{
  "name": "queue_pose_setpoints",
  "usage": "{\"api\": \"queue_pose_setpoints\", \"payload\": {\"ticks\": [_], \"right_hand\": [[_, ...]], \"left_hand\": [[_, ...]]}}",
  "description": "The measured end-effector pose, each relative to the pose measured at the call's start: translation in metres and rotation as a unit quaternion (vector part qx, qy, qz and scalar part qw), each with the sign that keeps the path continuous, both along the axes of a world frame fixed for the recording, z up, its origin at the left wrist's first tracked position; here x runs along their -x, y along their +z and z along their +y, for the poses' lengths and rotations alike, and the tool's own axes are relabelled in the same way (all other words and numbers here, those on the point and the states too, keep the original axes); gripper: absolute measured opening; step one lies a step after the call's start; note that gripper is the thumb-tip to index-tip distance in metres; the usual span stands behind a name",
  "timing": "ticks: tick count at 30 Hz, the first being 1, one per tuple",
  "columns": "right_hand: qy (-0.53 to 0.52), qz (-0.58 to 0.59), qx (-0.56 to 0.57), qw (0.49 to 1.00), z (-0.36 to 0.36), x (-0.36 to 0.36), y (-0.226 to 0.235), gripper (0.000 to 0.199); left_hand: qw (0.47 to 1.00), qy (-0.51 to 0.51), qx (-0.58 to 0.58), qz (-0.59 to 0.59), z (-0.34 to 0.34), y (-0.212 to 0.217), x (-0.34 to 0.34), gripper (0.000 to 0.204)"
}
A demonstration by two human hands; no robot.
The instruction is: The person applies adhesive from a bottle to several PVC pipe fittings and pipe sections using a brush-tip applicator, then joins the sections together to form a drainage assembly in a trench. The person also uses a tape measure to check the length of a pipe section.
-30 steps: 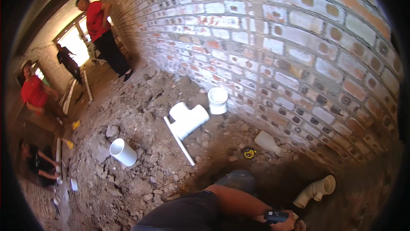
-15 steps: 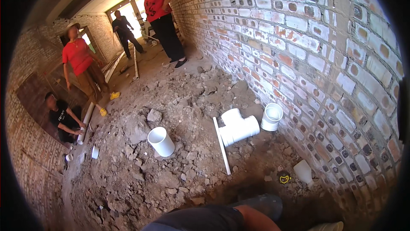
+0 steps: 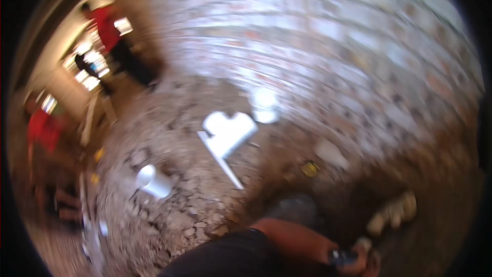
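the whole view is smeared by motion blur, so we keep to what shows. low at the right edge, a hand (image 3: 359, 261) closes round a small dark thing (image 3: 342, 257) with a bluish glint; we cannot tell what it is, only that it is short, dark and mostly covered by the fingers. it sits in that grip just above a dark hollow in the dirt floor (image 3: 195, 210), near a pale pipe elbow (image 3: 393, 213) that lies up and to the right of it, apart from the hand. the forearm (image 3: 292, 238) comes in from the lower edge, bare below a dark sleeve (image 3: 230, 256), and runs rightward to the hand. which of our hands it is we cannot tell, and no other hand of ours shows.

farther up the floor lie a white pipe tee (image 3: 228, 131), a white strip (image 3: 223, 159) running down from it, a white cup (image 3: 152, 180) on its side at the left, and a small yellow thing (image 3: 309, 169). a brick wall (image 3: 333, 46) curves across the right. at the left stand people in red shirts (image 3: 105, 26).
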State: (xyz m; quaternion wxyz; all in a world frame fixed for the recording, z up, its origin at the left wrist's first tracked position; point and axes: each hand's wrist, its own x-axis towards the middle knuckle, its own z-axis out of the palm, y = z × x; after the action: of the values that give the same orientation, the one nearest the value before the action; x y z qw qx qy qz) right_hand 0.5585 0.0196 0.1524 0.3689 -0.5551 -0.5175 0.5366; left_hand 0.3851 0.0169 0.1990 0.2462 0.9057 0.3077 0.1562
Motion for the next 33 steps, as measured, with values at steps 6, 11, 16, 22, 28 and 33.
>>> {"api": "queue_pose_setpoints", "payload": {"ticks": [6,11,16,22,28,33], "right_hand": [[-0.077,0.045,-0.013,0.996,-0.022,-0.016,-0.002,0.022],[-0.078,0.022,-0.039,0.996,-0.025,-0.012,0.003,0.019],[-0.053,0.051,-0.018,0.997,-0.028,-0.014,0.017,0.020],[-0.041,0.076,-0.023,0.996,-0.035,-0.014,0.010,0.022],[-0.035,0.021,-0.028,0.999,-0.035,-0.014,0.022,0.021],[-0.063,-0.059,-0.063,0.994,-0.037,-0.011,0.028,0.019]], "left_hand": [[0.968,-0.050,0.173,0.177,0.006,-0.004,0.004,0.016],[0.969,-0.115,0.100,0.194,0.007,0.003,-0.001,0.035],[0.975,-0.101,0.086,0.176,0.002,0.006,-0.014,0.039],[0.977,-0.121,0.059,0.164,0.001,-0.006,-0.016,0.032],[0.990,-0.118,0.023,0.072,-0.002,-0.031,-0.004,0.024],[0.971,-0.054,0.197,0.122,-0.005,-0.067,-0.003,0.019]]}}
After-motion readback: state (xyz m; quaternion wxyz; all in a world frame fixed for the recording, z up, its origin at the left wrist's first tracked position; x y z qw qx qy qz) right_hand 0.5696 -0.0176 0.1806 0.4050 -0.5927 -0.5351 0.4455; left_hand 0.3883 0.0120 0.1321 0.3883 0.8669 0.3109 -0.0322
